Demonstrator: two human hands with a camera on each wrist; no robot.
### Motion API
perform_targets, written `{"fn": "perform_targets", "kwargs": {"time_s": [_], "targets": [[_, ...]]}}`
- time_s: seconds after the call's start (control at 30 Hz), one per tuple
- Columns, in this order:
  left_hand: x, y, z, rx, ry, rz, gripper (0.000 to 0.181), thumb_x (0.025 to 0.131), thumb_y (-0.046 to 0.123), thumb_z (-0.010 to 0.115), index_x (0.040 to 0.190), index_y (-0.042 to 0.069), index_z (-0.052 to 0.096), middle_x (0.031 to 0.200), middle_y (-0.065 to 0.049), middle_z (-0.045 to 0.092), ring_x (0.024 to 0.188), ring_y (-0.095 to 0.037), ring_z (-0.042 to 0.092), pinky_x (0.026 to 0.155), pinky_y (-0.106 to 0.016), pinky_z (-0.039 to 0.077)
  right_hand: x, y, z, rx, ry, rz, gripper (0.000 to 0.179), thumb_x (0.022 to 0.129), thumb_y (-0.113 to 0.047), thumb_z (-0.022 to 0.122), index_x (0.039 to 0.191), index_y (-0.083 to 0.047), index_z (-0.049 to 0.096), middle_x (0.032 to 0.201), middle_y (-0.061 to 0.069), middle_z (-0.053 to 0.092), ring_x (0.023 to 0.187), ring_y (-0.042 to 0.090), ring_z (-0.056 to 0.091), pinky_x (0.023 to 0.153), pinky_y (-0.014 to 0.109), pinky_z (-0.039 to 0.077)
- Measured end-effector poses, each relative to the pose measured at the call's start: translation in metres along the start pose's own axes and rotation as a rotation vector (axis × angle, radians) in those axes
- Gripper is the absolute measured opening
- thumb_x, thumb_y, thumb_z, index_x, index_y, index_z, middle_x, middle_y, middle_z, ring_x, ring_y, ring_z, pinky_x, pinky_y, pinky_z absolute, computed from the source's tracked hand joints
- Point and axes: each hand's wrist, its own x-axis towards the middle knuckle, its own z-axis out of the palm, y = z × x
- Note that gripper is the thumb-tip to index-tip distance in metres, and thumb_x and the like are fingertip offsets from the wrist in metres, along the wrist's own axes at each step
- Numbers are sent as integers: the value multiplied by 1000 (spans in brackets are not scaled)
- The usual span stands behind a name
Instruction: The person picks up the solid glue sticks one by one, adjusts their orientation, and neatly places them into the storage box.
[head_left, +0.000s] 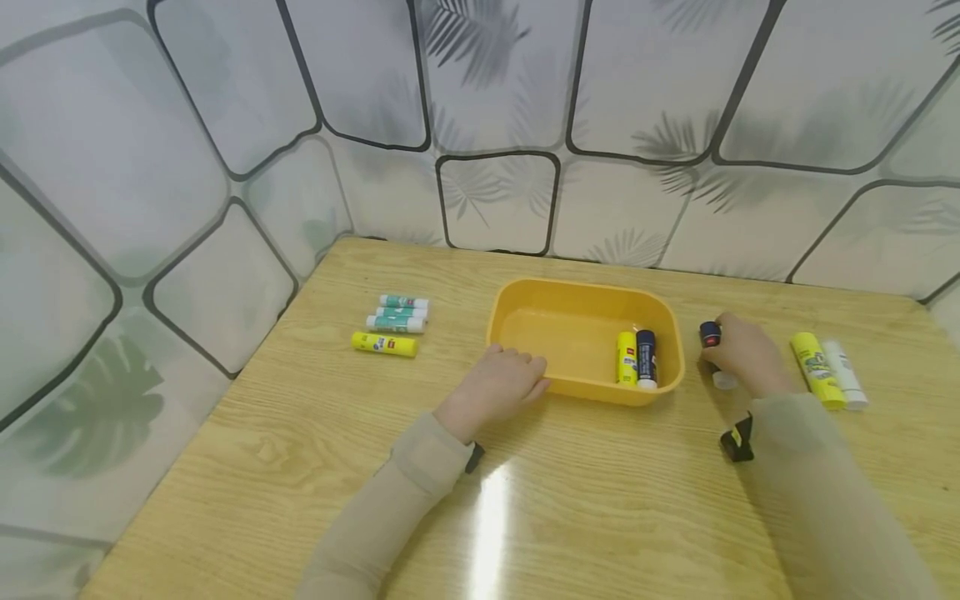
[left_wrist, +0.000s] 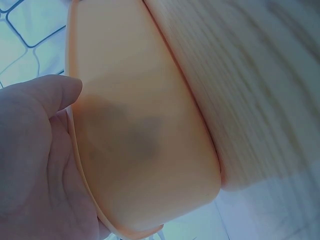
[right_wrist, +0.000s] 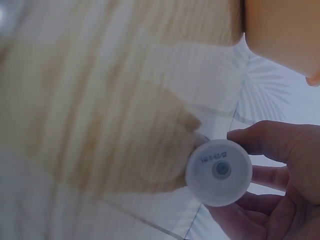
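Observation:
My left hand (head_left: 497, 388) grips the near-left rim of a yellow-orange plastic tray (head_left: 581, 388). In the left wrist view the thumb is hooked over the edge of the tray (left_wrist: 145, 170), with the fingers along its outside. Inside the tray, at its right end, a yellow glue stick (head_left: 626, 360) and a dark blue glue stick (head_left: 646, 357) lie side by side. To the right of the tray, my right hand (head_left: 752, 357) holds another dark blue glue stick (head_left: 709, 334) between thumb and fingers. Its round white base (right_wrist: 220, 187) faces the right wrist camera.
Farther right lie a large yellow glue stick (head_left: 816, 371) and a white one (head_left: 844, 374). On the left, several small green-and-white glue sticks (head_left: 397, 323) lie beside a yellow glue stick (head_left: 384, 344). A patterned wall covering (head_left: 498, 204) rises behind the wooden table (head_left: 600, 500).

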Motion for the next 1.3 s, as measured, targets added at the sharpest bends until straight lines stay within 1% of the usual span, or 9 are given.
{"fn": "perform_targets", "kwargs": {"time_s": [0.23, 0.4, 0.5, 0.63, 0.73, 0.9, 1.03, 1.13, 1.3], "targets": [[-1, 0, -1, 4, 4, 4, 25, 95, 33, 35, 81, 15, 46, 64, 5, 43, 57, -13, 40, 59, -25, 28, -3, 0, 0, 18, 6, -12, 60, 79, -18, 58, 119, 15, 29, 106, 38, 43, 92, 48, 46, 71, 53, 39], [-1, 0, -1, -2, 6, 4, 25, 95, 32, 35, 81, 15, 46, 64, 5, 43, 57, -12, 39, 58, -25, 27, -5, -2, -2, 44, 33, -26, 62, 82, -21, 56, 124, 13, 27, 110, 38, 41, 95, 49, 44, 73, 55, 38], [-2, 1, -1, -3, 12, 4, 25, 95, 32, 35, 81, 15, 46, 63, 4, 43, 56, -12, 38, 58, -25, 27, -9, -7, -6, 65, 56, -31, 63, 83, -22, 55, 127, 11, 25, 110, 37, 41, 92, 46, 46, 69, 51, 40], [-2, 0, -1, -4, 15, 3, 25, 95, 32, 35, 81, 15, 47, 63, 4, 42, 56, -12, 38, 59, -25, 28, -17, -18, -14, 82, 85, -37, 65, 83, -22, 55, 131, 9, 23, 108, 36, 43, 87, 42, 47, 64, 47, 41], [-3, -1, 0, 0, 14, 1, 25, 95, 32, 34, 82, 15, 46, 63, 5, 42, 56, -12, 38, 60, -26, 28, -24, -27, -20, 86, 103, -47, 67, 83, -23, 54, 132, 8, 21, 108, 35, 43, 85, 40, 48, 63, 46, 41], [-3, -1, -1, -4, 5, -4, 26, 95, 32, 34, 83, 15, 47, 64, 5, 43, 58, -13, 40, 60, -26, 29, -33, -43, -28, 93, 137, -90, 67, 83, -22, 53, 134, 6, 20, 103, 32, 48, 83, 38, 51, 60, 43, 41], [-2, -1, -1, -13, -11, -10, 25, 95, 33, 34, 83, 15, 47, 66, 5, 43, 60, -13, 42, 62, -27, 29, -38, -59, -30, 111, 147, -95, 69, 84, -24, 55, 137, 2, 18, 107, 31, 47, 89, 40, 49, 65, 47, 42], [-1, -1, -1, -12, -17, -7, 25, 95, 33, 34, 83, 15, 46, 67, 5, 43, 61, -13, 42, 63, -27, 30, -41, -71, -29, 135, 168, -102, 70, 84, -22, 57, 138, -1, 18, 108, 31, 46, 91, 40, 48, 67, 48, 43], [0, 0, -1, 1, -10, 2, 25, 95, 33, 34, 83, 15, 47, 66, 5, 43, 60, -13, 42, 62, -27, 30, -45, -87, -25, 196, 227, -179, 66, 83, -15, 58, 136, -2, 21, 105, 30, 50, 88, 39, 51, 66, 46, 44]]}}
